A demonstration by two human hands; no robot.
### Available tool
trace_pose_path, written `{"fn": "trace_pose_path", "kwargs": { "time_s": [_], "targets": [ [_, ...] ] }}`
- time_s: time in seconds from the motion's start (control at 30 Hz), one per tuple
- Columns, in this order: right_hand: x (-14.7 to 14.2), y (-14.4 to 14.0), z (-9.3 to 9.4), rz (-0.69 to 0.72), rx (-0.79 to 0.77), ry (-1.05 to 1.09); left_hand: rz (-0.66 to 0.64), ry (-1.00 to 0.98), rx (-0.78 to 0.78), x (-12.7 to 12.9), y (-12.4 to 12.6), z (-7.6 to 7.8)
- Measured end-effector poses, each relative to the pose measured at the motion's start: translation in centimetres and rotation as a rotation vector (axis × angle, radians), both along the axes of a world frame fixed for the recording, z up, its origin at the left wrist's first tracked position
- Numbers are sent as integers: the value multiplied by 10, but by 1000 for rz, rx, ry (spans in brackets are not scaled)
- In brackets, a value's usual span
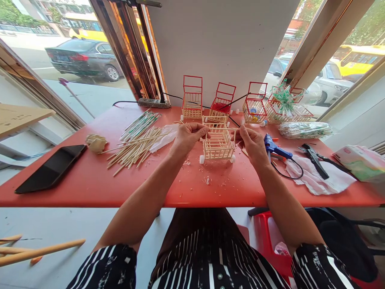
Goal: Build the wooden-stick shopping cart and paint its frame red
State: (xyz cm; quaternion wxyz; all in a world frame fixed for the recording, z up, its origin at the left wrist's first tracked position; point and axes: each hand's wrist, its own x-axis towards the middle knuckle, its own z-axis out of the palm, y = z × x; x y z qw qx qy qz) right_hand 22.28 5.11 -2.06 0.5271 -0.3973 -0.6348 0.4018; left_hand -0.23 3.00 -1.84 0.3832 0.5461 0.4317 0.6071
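— Which step is this, would you say?

— Fitting a rail, by the look of it. The left hand (188,136) and the right hand (253,141) each pinch one end of a thin stick (222,129), fingers closed on it, and hold it level across the top rear edge of the small stick cart (219,144). The cart stands on the red table (90,180) between the two grips, just under the stick, on its white wheels

— Is the stick touching the frame?

— It seems to rest on the top rail, though I cannot tell for sure. My guess is the next move calls for steady alignment with that rail at both ends, and glue

— Where is the glue?

— The blue glue gun (275,148) lies just right of the right-hand grip, its cord looping over a white cloth (319,178) with black pliers (314,158) on it. Reaching it would mean freeing that hand

— Anything in the way?

— Not much. Left of the left grip lies a heap of loose sticks (135,148) and a crumpled paper ball (96,143), farther out a dark tablet (51,168). Beyond the grips, four red-framed carts (222,102) stand in a row at the wall, close behind the work; a careless lift could knock them
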Motion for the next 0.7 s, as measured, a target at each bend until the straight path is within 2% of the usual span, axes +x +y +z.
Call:
{"fn": "trace_pose_path", "kwargs": {
  "time_s": [0.7],
  "targets": [
    [-1,2,-4,-8,56,4,4,-18,3,7,-2,0]
  ]
}}
